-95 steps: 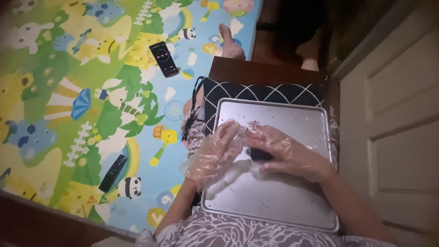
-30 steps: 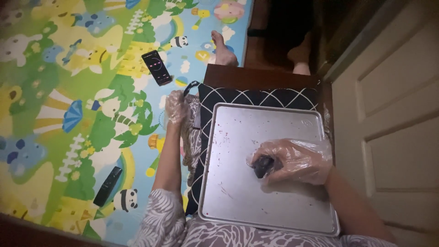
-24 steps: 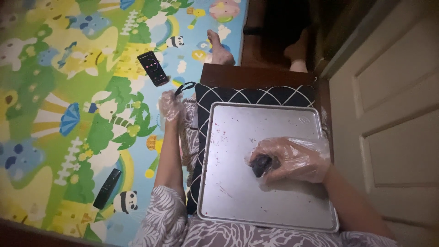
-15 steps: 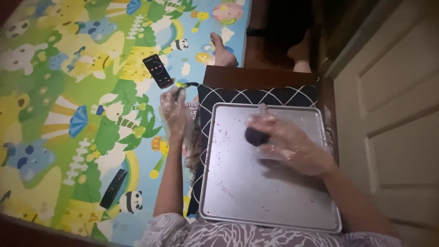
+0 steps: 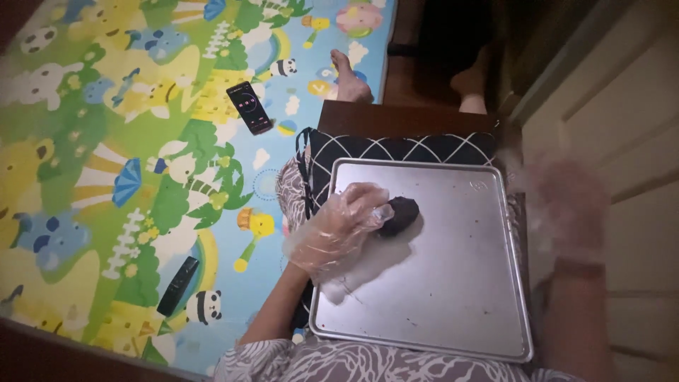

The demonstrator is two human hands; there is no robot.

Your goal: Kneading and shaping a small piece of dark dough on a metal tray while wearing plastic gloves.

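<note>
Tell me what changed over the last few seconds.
The dark lump passed from the right hand to the left hand, whose gloved fingers now touch it on the tray. The right hand let go and lifted off to the right, blurred. Tray, cushion, phone and remote stayed put.

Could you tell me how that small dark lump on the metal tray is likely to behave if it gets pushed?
The dark lump looks rounded, so it may roll or slide on the smooth metal tray. Being small, it is probably light. The left hand, in a loose plastic glove, touches it with its fingertips, so grip could be slippery.
</note>
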